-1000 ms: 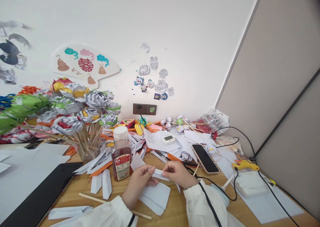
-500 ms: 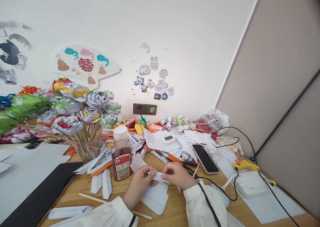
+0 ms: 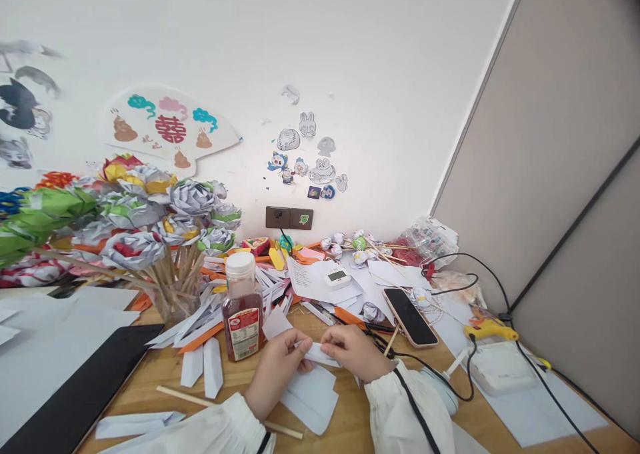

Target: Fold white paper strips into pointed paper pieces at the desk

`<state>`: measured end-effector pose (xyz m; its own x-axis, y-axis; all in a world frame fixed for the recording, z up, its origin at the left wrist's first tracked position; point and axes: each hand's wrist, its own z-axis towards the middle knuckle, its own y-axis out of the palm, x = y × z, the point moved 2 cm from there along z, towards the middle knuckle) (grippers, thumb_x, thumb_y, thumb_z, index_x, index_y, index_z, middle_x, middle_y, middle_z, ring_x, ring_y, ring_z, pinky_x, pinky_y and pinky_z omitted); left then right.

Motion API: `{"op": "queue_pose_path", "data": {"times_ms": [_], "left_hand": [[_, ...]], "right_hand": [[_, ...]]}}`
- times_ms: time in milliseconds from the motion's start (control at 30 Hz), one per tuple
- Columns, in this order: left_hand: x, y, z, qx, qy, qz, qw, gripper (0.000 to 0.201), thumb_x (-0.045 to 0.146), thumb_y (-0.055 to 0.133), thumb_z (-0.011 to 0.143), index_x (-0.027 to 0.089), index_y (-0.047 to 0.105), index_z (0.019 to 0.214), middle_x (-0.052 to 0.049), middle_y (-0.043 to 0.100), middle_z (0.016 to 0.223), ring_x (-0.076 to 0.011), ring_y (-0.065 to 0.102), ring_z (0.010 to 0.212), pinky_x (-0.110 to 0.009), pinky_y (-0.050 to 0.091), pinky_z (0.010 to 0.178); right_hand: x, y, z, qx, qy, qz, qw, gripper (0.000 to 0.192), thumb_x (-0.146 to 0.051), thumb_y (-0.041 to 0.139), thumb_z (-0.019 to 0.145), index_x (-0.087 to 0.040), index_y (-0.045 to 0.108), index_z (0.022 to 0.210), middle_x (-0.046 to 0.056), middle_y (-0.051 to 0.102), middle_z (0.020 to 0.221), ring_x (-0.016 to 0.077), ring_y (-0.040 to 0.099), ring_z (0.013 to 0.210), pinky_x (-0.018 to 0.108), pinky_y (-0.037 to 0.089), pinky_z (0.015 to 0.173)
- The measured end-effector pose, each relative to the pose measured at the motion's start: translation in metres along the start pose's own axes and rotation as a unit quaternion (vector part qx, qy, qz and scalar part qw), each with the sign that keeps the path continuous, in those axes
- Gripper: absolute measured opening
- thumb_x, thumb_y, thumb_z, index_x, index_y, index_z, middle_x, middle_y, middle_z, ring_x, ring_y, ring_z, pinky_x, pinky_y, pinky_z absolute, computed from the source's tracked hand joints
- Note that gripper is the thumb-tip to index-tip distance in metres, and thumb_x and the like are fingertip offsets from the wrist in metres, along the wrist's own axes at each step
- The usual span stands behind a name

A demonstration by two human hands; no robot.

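From where I stand, the left hand [image 3: 283, 367] and right hand [image 3: 354, 351] pinch opposite ends of a folded white paper strip [image 3: 321, 355], held over loose white sheets [image 3: 311, 402] on the wooden table [image 3: 345, 434]. For a clean crease, I'd keep its long edges flush and press evenly along the length. Farther back sit a white-capped bottle [image 3: 243, 327], a smartphone [image 3: 410, 316] and bunched paper flowers [image 3: 135, 251], with cartoon stickers [image 3: 323, 171] on the white wall [image 3: 375, 74].

Bright, soft light, left edge seemingly smeared
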<state>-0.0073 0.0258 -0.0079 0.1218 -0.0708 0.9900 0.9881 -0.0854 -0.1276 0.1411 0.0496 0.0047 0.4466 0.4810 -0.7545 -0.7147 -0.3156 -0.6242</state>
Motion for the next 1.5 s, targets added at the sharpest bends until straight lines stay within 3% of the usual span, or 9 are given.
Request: {"op": "queue_pose_path", "data": {"times_ms": [267,400,533,633,867,1033,1133,1300,1500], "left_hand": [[0.004,-0.007,0.004,0.016,-0.024,-0.05,0.998,0.021,0.037,0.056,0.064,0.017,0.052,0.059,0.004,0.059,0.04,-0.0118,0.052,0.04,-0.021,0.04,0.044],[0.005,-0.007,0.003,0.024,-0.052,-0.078,0.995,0.023,0.039,0.057,0.062,0.017,0.05,0.06,0.003,0.059,0.038,-0.012,0.053,0.039,-0.021,0.041,0.044],[0.003,-0.006,0.002,0.028,-0.065,-0.092,0.993,0.026,0.042,0.056,0.062,0.018,0.048,0.061,0.003,0.059,0.038,-0.0121,0.054,0.039,-0.02,0.041,0.043],[0.001,-0.004,0.003,0.015,-0.064,-0.097,0.993,0.027,0.043,0.057,0.06,0.018,0.047,0.061,0.004,0.058,0.037,-0.0116,0.053,0.037,-0.02,0.039,0.042],[0.002,0.001,0.004,-0.007,-0.044,-0.063,0.997,0.026,0.04,0.057,0.061,0.017,0.05,0.069,0.006,0.054,0.036,-0.0116,0.051,0.035,-0.021,0.039,0.04],[0.005,0.001,0.002,-0.009,-0.037,-0.056,0.998,0.024,0.036,0.059,0.059,0.016,0.051,0.069,0.005,0.056,0.04,-0.0128,0.053,0.037,-0.023,0.041,0.041],[0.005,0.0,0.002,-0.018,-0.059,-0.086,0.994,0.027,0.035,0.06,0.057,0.015,0.053,0.075,0.005,0.057,0.041,-0.0132,0.055,0.04,-0.023,0.042,0.044],[0.006,0.0,0.001,-0.064,-0.092,-0.178,0.978,0.034,0.034,0.064,0.056,0.014,0.054,0.082,0.002,0.061,0.054,-0.014,0.059,0.051,-0.025,0.044,0.052],[0.007,-0.001,-0.003,-0.058,-0.108,-0.234,0.964,0.025,0.027,0.066,0.057,0.013,0.057,0.076,-0.002,0.064,0.061,-0.0127,0.059,0.054,-0.024,0.045,0.056]], "right_hand": [[0.013,-0.009,-0.001,-0.057,0.014,0.123,0.991,0.016,-0.028,0.046,0.078,-0.019,0.057,0.085,0.0,0.055,0.074,0.0123,0.056,0.059,0.023,0.043,0.054],[0.011,-0.007,-0.001,-0.042,0.012,0.11,0.993,0.018,-0.028,0.044,0.079,-0.019,0.056,0.087,0.0,0.056,0.074,0.012,0.056,0.06,0.023,0.043,0.057],[0.005,-0.003,-0.001,-0.015,-0.004,0.049,0.999,0.019,-0.022,0.054,0.07,-0.019,0.057,0.088,-0.001,0.058,0.077,0.0125,0.053,0.065,0.021,0.04,0.057],[0.003,-0.002,0.0,-0.004,0.009,0.042,0.999,0.016,-0.015,0.052,0.068,-0.018,0.057,0.082,-0.002,0.057,0.072,0.0113,0.053,0.062,0.02,0.039,0.056],[0.006,-0.002,-0.001,0.001,0.061,0.136,0.989,0.012,-0.014,0.05,0.068,-0.017,0.054,0.079,-0.004,0.055,0.059,0.0121,0.055,0.056,0.022,0.04,0.054],[0.01,-0.001,-0.001,-0.035,0.051,0.205,0.977,0.013,-0.016,0.049,0.07,-0.017,0.053,0.082,-0.003,0.056,0.061,0.0116,0.056,0.057,0.023,0.043,0.057],[0.011,0.0,-0.001,-0.047,0.044,0.22,0.973,0.014,-0.017,0.046,0.073,-0.016,0.054,0.085,-0.002,0.057,0.061,0.0109,0.055,0.056,0.024,0.043,0.057],[0.011,-0.002,0.0,-0.014,0.034,0.241,0.97,0.018,-0.017,0.048,0.072,-0.016,0.054,0.089,-0.002,0.056,0.061,0.0117,0.055,0.055,0.024,0.043,0.053],[0.013,-0.003,0.001,-0.012,0.027,0.245,0.969,0.015,-0.027,0.051,0.074,-0.015,0.057,0.082,-0.001,0.056,0.062,0.011,0.055,0.057,0.024,0.043,0.057]]}}
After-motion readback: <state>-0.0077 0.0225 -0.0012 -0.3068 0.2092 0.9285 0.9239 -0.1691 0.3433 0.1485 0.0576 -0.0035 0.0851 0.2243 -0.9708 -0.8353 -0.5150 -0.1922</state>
